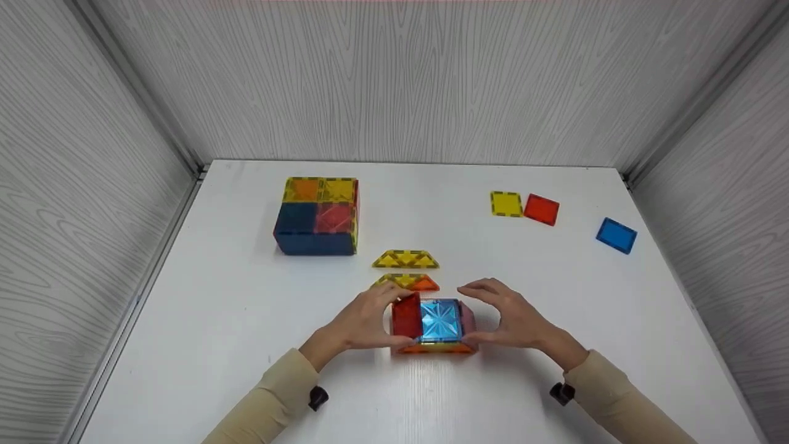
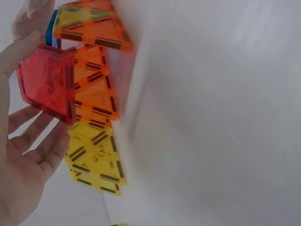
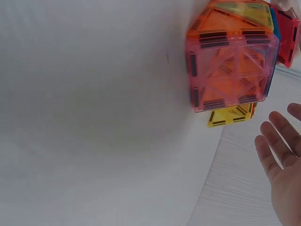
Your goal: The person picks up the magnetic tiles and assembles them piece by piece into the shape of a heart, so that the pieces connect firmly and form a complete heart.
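My left hand (image 1: 368,319) pinches a red magnetic tile (image 1: 407,317) between thumb and fingers at the left end of a small tile box. In the left wrist view this red tile (image 2: 47,82) stands tilted beside the box's open-looking end. A blue tile (image 1: 441,320) forms the box top. Orange and yellow pieces (image 1: 434,349) make its near side, and a pink tile (image 3: 235,75) leans on its right end. Around that right end curves my right hand (image 1: 518,317), its thumb close to the pink tile and its fingers spread, gripping nothing.
Just beyond the box lie a yellow trapezoid (image 1: 405,259) and a yellow-and-orange one (image 1: 404,282). A larger multicoloured tile block (image 1: 315,242) stands at back left. Loose yellow (image 1: 506,203), red (image 1: 542,209) and blue (image 1: 616,235) tiles lie at back right.
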The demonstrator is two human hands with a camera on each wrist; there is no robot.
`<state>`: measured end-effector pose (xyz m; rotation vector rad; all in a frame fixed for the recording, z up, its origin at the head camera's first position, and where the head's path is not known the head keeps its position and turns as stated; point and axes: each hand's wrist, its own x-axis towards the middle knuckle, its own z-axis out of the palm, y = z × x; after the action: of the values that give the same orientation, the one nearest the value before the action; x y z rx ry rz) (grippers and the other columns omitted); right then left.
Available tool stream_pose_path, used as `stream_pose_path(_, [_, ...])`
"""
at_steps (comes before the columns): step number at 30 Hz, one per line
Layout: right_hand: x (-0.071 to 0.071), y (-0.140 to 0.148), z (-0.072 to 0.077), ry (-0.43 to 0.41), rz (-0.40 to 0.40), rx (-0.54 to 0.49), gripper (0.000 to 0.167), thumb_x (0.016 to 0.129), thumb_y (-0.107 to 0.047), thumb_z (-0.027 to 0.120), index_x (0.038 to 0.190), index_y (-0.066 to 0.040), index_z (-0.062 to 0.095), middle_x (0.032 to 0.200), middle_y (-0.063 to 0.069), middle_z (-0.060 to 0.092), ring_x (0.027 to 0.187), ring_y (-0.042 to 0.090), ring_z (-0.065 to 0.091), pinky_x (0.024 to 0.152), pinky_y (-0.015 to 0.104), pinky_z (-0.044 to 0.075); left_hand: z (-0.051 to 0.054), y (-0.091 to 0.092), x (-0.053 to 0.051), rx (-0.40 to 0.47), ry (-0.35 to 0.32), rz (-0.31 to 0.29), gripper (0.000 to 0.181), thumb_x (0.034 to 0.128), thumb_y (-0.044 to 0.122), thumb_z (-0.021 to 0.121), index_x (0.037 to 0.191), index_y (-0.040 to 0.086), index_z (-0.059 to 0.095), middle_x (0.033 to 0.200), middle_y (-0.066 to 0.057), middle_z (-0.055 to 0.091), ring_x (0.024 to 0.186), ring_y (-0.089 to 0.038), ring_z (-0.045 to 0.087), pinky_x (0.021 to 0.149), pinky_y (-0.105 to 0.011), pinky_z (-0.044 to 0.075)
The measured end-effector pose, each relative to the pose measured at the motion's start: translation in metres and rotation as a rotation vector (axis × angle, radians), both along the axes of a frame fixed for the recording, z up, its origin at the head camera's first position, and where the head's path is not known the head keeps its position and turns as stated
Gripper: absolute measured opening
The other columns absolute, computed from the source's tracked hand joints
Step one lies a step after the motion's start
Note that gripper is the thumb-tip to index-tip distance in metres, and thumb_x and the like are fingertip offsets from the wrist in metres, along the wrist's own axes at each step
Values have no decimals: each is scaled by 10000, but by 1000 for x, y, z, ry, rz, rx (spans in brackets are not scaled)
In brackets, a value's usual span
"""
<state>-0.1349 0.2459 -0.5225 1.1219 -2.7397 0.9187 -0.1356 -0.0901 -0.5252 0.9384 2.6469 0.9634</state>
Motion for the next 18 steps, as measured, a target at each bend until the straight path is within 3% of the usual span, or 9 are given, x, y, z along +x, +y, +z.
stream_pose_path(7, [6,5,-11,-157,-36,109,853,817,-536,864,1526,-171,560,1450,57,617,1343,266,592,1065,523,572,-16,-3,-1,43,-80,-25,819,845,509,857,1522,199,515,1410,-18,638,1282,-188,623,1062,-423,585])
stream_pose_path(12, [7,3,-13,-210,-47,101,821,831,-506,861,1529,-205,549,1441,29,623,1303,230,615,1055,513,580,-21,-3,-2,70,-136,-34,798,843,526,857,1496,216,519,1424,-8,616,1287,-187,619,1072,-425,576])
stream_pose_path(18, [7,3,-13,-230,-54,81,813,837,-493,863,1532,-220,542,1435,25,623,1287,223,623,1059,521,576,-21,-4,-4,73,-151,-36,818,838,536,859,1510,222,512,1442,-10,606,1289,-191,622,1081,-425,569])
